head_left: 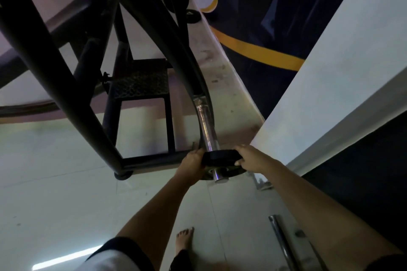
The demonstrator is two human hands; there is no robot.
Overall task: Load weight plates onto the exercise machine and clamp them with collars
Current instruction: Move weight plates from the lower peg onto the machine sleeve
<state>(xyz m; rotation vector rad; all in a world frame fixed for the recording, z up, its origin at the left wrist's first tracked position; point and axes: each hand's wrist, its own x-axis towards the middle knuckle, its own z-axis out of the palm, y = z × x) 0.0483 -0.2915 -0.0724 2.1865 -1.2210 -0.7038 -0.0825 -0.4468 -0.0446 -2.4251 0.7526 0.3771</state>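
Note:
A black weight plate (pixel 220 158) sits on the machine's chrome loading sleeve (pixel 208 130), near the sleeve's outer end (pixel 220 178), which pokes through the plate's hole. My left hand (pixel 192 160) grips the plate's left rim and my right hand (pixel 248 157) grips its right rim. The sleeve runs up into the black curved frame of the exercise machine (pixel 66 72). No collar is visible on the sleeve.
A black step with a mesh top (pixel 141 86) stands inside the frame. A white wall or pillar (pixel 330 86) rises close on the right. A chrome bar (pixel 284 244) lies on the pale floor at lower right. My bare foot (pixel 184 240) is below the plate.

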